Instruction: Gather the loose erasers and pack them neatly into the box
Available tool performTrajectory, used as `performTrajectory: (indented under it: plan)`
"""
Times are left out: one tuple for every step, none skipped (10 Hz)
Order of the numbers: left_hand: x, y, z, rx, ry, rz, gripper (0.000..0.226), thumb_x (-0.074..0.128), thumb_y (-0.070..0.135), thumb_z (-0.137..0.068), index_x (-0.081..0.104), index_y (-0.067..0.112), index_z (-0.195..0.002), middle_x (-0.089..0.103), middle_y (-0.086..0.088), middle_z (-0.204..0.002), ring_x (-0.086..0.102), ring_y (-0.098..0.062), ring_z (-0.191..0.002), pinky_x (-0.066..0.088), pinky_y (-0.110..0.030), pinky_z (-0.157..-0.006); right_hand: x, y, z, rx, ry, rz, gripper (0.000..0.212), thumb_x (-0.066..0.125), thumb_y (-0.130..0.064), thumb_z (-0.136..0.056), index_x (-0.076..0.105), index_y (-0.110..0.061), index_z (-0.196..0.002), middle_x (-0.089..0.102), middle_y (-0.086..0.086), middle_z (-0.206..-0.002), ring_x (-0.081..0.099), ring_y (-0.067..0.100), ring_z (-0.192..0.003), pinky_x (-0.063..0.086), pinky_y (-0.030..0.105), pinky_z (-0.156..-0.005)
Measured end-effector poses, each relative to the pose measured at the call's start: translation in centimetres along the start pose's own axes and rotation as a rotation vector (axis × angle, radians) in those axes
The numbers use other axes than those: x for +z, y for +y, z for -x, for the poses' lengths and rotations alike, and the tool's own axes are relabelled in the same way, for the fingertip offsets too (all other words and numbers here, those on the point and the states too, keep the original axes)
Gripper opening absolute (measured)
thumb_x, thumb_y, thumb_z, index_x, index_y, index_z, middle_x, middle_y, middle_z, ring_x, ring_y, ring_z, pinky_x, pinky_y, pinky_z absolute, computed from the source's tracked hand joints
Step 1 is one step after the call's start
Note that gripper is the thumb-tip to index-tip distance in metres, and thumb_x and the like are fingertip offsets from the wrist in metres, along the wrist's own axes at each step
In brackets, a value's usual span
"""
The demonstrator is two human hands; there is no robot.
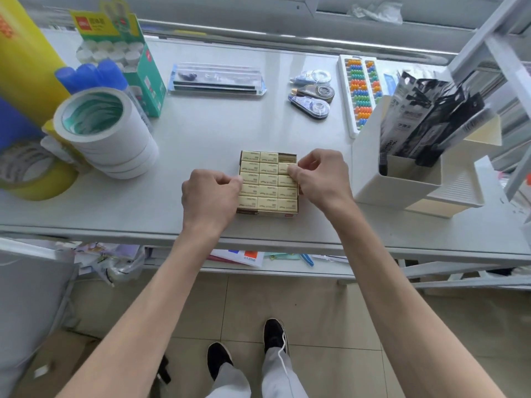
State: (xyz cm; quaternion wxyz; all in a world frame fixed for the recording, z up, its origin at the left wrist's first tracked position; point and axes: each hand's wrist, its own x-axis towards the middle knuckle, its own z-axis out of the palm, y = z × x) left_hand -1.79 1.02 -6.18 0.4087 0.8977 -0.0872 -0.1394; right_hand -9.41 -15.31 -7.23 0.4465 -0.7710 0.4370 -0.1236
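Note:
A shallow cardboard box sits near the front edge of the white table, filled with rows of cream-wrapped erasers. The slot at the box's far right corner holds an eraser lying lower than the others. My left hand is curled against the box's left side, fingertips touching the erasers there. My right hand pinches an eraser in the right column, second row from the back. No loose erasers lie on the table.
Stacked white tape rolls and a yellow tape roll stand at left. A white organiser with black packets stands right of the box. Correction tapes, a pencil case, an abacus and a green glue box lie behind.

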Motion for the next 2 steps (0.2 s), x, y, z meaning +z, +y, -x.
performTrajectory:
  plan:
    - [0.43, 0.11, 0.32, 0.001, 0.008, 0.024, 0.026, 0.064, 0.032, -0.086, 0.076, 0.012, -0.075, 0.073, 0.001, -0.071, 0.069, -0.023, -0.076, 0.056, -0.035, -0.078, -0.19, -0.02, -0.54, -0.017, -0.033, 0.039, 0.015, 0.076, -0.025, -0.084, 0.070, -0.013, -0.090, 0.063, -0.004, -0.077, 0.063, 0.015, -0.075, 0.050, 0.026, -0.069]
    - [0.11, -0.19, 0.72, -0.015, 0.005, 0.068, 0.024, 0.063, 0.033, -0.086, 0.077, 0.016, -0.076, 0.073, 0.004, -0.071, 0.070, -0.021, -0.076, 0.056, -0.035, -0.079, -0.75, -0.22, 0.33, 0.012, -0.094, 0.042, 0.026, 0.076, -0.031, -0.084, 0.068, -0.015, -0.103, 0.068, 0.000, -0.087, 0.069, 0.020, -0.084, 0.057, 0.033, -0.080]
